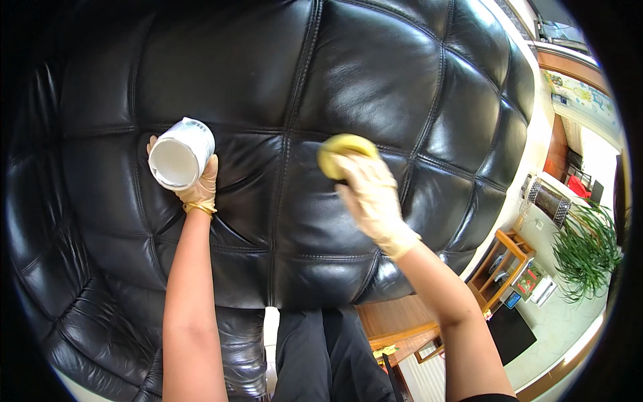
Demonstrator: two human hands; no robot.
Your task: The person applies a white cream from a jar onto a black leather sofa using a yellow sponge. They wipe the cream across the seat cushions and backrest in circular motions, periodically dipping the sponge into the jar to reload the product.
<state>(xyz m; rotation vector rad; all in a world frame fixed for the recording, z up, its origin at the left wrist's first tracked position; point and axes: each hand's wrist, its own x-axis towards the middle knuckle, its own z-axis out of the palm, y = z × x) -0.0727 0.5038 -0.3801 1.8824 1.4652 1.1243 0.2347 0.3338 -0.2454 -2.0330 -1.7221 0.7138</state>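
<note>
My left hand, in a thin pale glove with a gold bangle at the wrist, grips a white tub. The tub is tipped so that its pale round end faces me; whether that end is its base or its mouth, I cannot tell. A round yellow sponge is under the fingers of my gloved right hand, slightly blurred. It lies against the quilted black leather of a sofa, just right of a stitched vertical seam. The leather beneath the sponge is hidden.
Wrinkled black leather seating curves along the lower left. A wooden table stands beside my dark-trousered legs. Farther right are a wooden shelf unit, a leafy green plant and a patterned chair back.
</note>
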